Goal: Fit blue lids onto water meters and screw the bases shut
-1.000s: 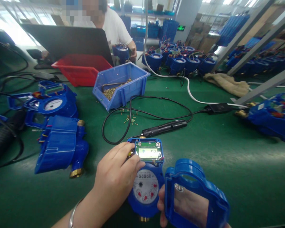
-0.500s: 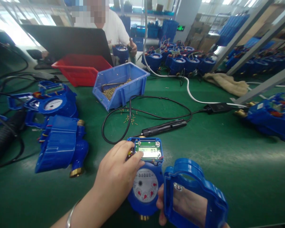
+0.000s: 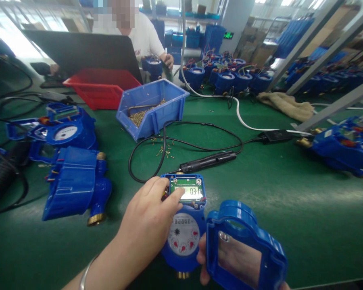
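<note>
A blue water meter (image 3: 183, 235) with a white dial lies in front of me, its upper compartment uncovered. A green circuit board with a lit display (image 3: 193, 192) shows in that compartment; "03" is readable. My left hand (image 3: 153, 215) is closed on the compartment's left side, the thumb lying over part of the display. Some wires peek out beneath its fingers. Lower right, my right hand (image 3: 202, 257) grips a blue meter cover (image 3: 245, 217) with a clear window, held tilted beside the meter. Much of this hand is behind the cover.
A black electric screwdriver (image 3: 208, 162) with a looped cord lies just beyond the meter. Loose screws (image 3: 166, 151) are scattered near a blue bin (image 3: 166, 117) of screws. More meters (image 3: 75, 181) stand left and right. A co-worker (image 3: 148, 36) sits opposite, behind a red bin (image 3: 97, 92).
My left thumb has shifted slightly up and right across the display. The view has moved a little; my right hand still holds the cover beside the meter.
</note>
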A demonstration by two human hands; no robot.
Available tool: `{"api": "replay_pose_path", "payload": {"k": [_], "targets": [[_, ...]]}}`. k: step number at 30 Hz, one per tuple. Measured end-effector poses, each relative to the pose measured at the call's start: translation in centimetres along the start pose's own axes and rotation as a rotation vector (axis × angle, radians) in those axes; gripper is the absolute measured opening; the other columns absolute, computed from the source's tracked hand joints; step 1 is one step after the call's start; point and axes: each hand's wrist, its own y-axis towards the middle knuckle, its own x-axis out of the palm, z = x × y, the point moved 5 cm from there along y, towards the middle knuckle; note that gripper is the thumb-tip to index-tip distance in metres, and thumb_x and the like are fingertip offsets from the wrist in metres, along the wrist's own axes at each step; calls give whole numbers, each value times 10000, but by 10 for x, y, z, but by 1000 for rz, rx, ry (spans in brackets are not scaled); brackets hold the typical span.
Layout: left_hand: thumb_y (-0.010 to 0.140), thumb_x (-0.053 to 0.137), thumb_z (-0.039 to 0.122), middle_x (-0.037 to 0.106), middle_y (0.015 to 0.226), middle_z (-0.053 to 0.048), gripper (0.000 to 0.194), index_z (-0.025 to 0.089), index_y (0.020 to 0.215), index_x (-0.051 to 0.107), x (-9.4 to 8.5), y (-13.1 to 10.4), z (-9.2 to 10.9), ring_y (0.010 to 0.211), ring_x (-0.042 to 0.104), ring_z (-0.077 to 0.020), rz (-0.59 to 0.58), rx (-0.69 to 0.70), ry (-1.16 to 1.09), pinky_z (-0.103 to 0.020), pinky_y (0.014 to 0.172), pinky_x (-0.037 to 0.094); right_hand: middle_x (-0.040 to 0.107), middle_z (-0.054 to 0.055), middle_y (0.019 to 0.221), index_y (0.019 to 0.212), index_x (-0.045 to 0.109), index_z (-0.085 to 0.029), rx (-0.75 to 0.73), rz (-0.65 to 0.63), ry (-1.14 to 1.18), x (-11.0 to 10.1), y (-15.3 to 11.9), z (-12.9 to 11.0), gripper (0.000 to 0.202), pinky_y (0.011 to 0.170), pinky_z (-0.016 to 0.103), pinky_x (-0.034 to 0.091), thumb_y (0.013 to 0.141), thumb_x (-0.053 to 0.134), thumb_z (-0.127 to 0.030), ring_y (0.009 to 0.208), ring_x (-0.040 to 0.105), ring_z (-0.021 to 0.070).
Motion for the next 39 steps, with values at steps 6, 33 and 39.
{"api": "replay_pose_path", "payload": {"k": [6,33,39], "targets": [[813,531,148,592,930,-149,163,136,943,630,-1,1,2,873,572,-298,22,-12,9,-456,680,542,545,103,1221,1228,496,-257,-22,-21,6,0,4,-1,850,803,397,520,545,589,-753,1045,567,306],[843,518,290,447,1281,-238,345,179,1157,608,9,3,-5,1171,461,-394,-139,-94,-77,-560,890,465,632,110,1029,1218,530,-226,-116,-60,129,28,17,-24,595,765,324,506,740,584,-578,908,622,221],[841,493,228,515,1202,-255,294,158,1068,667,5,2,-4,1081,549,-374,-76,-66,-112,-516,826,520,633,101,1048,1207,539,-222,-67,-82,153,27,15,-22,589,798,317,504,740,591,-577,890,628,206]]}}
